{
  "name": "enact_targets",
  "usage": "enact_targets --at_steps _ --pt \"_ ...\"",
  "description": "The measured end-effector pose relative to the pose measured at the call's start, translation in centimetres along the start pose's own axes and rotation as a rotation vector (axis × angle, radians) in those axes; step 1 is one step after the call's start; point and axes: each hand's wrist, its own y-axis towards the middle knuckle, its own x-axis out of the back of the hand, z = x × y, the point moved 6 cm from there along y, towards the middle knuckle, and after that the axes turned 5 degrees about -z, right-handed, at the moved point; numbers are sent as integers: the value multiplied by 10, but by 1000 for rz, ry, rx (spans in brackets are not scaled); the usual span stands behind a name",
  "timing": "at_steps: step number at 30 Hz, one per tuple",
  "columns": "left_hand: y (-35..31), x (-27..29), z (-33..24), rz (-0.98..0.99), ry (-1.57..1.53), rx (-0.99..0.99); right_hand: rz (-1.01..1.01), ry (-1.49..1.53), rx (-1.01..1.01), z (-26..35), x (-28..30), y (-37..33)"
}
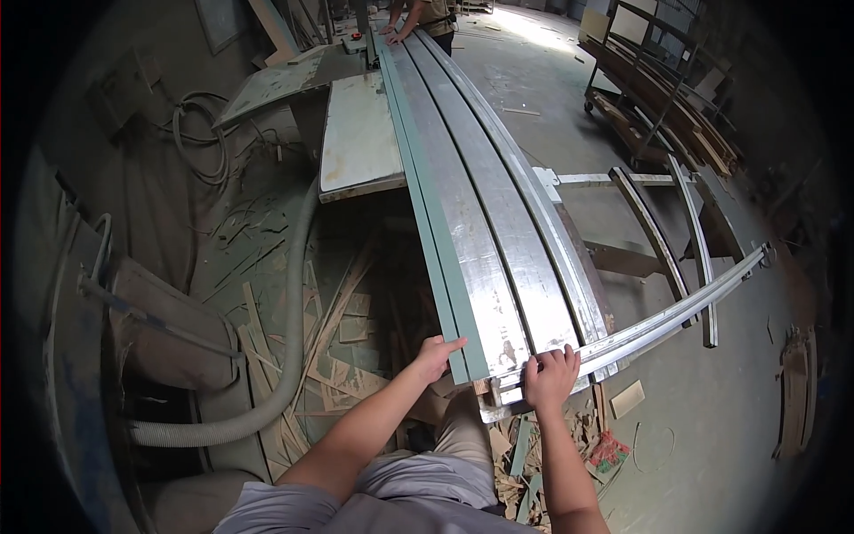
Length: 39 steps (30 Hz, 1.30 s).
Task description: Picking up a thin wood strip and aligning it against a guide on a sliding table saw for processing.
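Two green strips (437, 240) pinched in left hand (436, 358), lower centre; right hand (551, 377) over rail (658, 322), grip unclear. Step: likely steadying; next move calls for straight alignment. Strips run up metal bed (463, 222) toward co-worker's hands (393, 37), top centre.

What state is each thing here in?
Left hand: gripping green board near end, thumb on top
Right hand: curled over silver rail
Green board: lying lengthwise, dark line along it
Silver rail: across metal table's near end
Hose: bent
Wood scraps: scattered on floor
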Motion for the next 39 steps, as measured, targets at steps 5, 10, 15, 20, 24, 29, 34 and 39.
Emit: enact_targets --at_steps 5,10,15,20,24,29,34,39 --pt "-3 -2 2 -15 19 9 32 -18 -14 -2 2 1" --pt "2 1 2 -33 19 9 52 -17 11 4 7 7" --pt "-3 -5 -2 -53 12 31 89 -19 -1 0 8 11" --pt "-5 -10 -6 -67 25 15 102 -1 2 -3 13 16" --pt "-11 -13 -9 -78 10 23 133 -2 14 -1 20 22" --pt "-11 -19 -3 -88 18 18 145 -7 43 -12 22 19" --pt "-11 -22 21 -79 -1 2 139 5 61 -30 20 4" --pt "-12 -30 33 -50 -5 -8 118 27 67 -44 27 -3"
